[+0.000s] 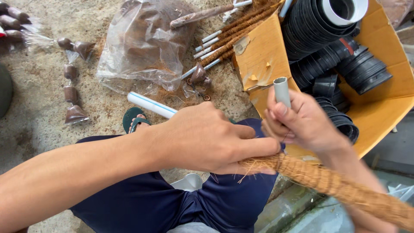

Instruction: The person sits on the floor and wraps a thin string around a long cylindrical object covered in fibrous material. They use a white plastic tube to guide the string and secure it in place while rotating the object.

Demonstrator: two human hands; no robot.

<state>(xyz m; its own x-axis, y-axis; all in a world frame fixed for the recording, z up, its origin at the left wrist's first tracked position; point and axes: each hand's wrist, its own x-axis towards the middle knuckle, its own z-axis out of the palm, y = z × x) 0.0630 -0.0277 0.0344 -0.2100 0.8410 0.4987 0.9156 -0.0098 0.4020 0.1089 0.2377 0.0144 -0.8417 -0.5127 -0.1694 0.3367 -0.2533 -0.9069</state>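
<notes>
My left hand (207, 138) grips the end of a pole wrapped in brown coconut fibre (340, 185), which runs down to the lower right. My right hand (306, 123) is closed around the bare grey pipe end (282, 90) of that same pole, which sticks up above my fingers. Both hands meet over my lap, above dark blue shorts (224, 198).
A cardboard box (263, 56) at the right holds several stacks of black plastic pots (345, 64). Finished fibre poles (233, 36), a clear bag of brown fibre (142, 43), a white pipe (151, 105) and small filled packets (71, 92) lie on the concrete floor. My sandalled foot (133, 120) rests there.
</notes>
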